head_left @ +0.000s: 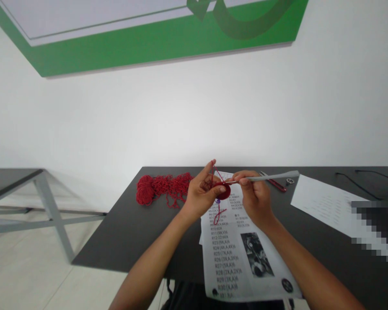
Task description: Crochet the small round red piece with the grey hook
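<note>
Over the printed pattern sheet (242, 254), the left hand (202, 193) is pinching a small red crochet piece (224, 190) between thumb and fingers, red strand (217, 173) looped up over its forefinger. The right hand (255, 196) is closed around a grey crochet hook (271, 177), tip meeting the piece. Left of the sheet a heap of red yarn (161, 188) is lying on the dark table (116, 232). Right of the sheet, another paper (326, 204); just behind it, a red pen (274, 182).
</note>
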Tool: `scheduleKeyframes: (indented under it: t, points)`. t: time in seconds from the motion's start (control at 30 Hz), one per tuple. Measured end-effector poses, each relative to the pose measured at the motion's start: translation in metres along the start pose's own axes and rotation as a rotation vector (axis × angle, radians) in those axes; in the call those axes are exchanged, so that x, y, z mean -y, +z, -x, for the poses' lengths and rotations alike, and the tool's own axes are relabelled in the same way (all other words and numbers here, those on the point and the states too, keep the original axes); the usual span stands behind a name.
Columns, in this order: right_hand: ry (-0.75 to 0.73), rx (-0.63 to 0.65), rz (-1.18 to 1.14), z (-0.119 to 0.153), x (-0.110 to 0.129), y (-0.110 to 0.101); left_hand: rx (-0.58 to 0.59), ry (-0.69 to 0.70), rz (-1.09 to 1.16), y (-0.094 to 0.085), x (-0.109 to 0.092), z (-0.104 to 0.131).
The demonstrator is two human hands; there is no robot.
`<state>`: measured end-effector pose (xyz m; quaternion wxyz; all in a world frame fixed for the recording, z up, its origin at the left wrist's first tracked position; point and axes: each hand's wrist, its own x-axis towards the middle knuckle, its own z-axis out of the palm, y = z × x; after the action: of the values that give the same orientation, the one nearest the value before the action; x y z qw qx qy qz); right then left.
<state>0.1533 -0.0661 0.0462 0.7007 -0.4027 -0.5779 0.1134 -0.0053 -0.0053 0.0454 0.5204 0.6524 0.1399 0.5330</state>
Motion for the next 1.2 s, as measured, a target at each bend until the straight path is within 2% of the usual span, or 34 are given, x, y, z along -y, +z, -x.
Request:
scheduleKeyframes:
  t: [0.27,0.43,0.63,0.73,0.9,1.0,1.1,1.2]
  points:
    - [-0.105,0.046,0.110,0.001,0.000,-0.001,-0.008,0.070,-0.150,-0.002,0.002,0.004]
    - [-0.192,0.126,0.089,0.002,-0.006,-0.001,0.025,0.195,-0.316,-0.001,0.002,0.005]
    - [-0.394,0.239,0.204,0.005,-0.009,-0.003,-0.045,0.371,-0.493,0.003,0.000,0.005]
    - [-0.514,0.264,0.290,0.007,-0.010,-0.006,-0.139,0.268,-0.370,0.006,-0.001,0.006]
    - [-0.605,0.258,0.414,0.007,-0.010,-0.007,-0.204,-0.111,0.161,0.016,0.001,0.007]
    - [-0.638,0.213,0.411,0.006,-0.009,-0.006,-0.226,-0.255,0.426,0.022,0.002,0.008]
    - [-0.576,0.218,0.340,0.008,-0.009,-0.005,-0.205,-0.344,0.578,0.023,0.001,0.010]
    - [-0.407,0.208,0.235,0.008,-0.008,-0.003,-0.196,-0.359,0.592,0.020,0.000,0.009]
